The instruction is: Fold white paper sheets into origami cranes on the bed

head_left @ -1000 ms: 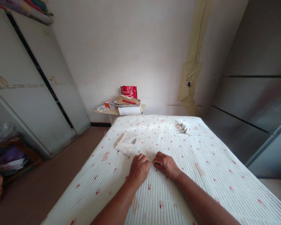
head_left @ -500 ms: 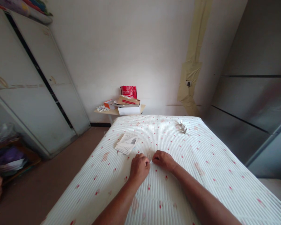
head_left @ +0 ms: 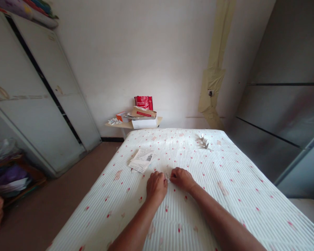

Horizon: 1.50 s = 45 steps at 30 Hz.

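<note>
Both hands rest close together on a white mattress with small red marks. My left hand and my right hand have their fingers curled and pinch a small piece of pale paper between them. Most of that paper is hidden by the fingers. A stack of printed paper sheets lies just beyond my left hand. Farther off, near the mattress's far right, stand a few small folded paper figures.
A low table beyond the mattress holds a white box, cardboard, a red bag and more folded paper. White cupboards line the left wall. Bags and clutter sit on the floor at left. A grey wall panel runs along the right.
Both hands have slid slightly away from me across the mattress, still pinched together on the small paper. Nothing else has moved.
</note>
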Motion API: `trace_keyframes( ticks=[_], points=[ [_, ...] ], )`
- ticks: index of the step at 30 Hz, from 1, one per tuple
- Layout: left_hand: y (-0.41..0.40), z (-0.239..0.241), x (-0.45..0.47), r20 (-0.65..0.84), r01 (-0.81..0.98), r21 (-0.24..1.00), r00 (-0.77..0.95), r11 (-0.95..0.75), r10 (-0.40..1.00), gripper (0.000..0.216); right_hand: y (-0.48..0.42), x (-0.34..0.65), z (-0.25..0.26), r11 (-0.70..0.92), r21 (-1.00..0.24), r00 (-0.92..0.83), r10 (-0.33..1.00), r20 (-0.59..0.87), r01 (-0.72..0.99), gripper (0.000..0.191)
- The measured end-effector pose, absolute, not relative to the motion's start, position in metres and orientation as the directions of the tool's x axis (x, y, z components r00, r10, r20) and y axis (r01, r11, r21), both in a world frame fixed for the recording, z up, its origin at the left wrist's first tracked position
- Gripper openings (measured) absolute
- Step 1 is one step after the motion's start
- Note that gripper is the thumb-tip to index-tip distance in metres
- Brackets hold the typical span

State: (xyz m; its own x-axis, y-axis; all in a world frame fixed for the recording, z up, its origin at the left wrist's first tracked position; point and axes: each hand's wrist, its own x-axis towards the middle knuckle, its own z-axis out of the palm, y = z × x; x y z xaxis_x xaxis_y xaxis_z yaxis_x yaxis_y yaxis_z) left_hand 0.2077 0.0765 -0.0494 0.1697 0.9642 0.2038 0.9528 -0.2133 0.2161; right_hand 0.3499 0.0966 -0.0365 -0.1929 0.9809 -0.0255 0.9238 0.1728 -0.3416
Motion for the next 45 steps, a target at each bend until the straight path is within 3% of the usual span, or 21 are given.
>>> trace_keyframes(
  ticks=[19,28,33,45],
  points=[
    [0.08,-0.05,0.207,0.173,0.94,0.301,0.109,-0.158,0.979,0.006,0.095,0.355,-0.039,0.165,-0.46,-0.185,0.983,0.001,0.873,0.013],
    [0.08,-0.052,0.208,0.193,0.946,0.286,0.098,-0.151,0.976,0.006,0.089,0.342,-0.045,0.079,-0.368,-0.063,0.996,0.055,0.927,0.013],
    [0.08,-0.05,0.209,0.169,0.947,0.292,0.088,-0.135,0.982,0.007,0.093,0.347,-0.042,0.075,-0.394,-0.075,0.997,0.017,0.916,0.008],
    [0.075,-0.046,0.21,0.193,0.926,0.318,0.147,-0.203,0.97,0.012,0.099,0.355,-0.04,0.063,-0.484,-0.09,0.995,-0.033,0.873,0.016]
  ],
)
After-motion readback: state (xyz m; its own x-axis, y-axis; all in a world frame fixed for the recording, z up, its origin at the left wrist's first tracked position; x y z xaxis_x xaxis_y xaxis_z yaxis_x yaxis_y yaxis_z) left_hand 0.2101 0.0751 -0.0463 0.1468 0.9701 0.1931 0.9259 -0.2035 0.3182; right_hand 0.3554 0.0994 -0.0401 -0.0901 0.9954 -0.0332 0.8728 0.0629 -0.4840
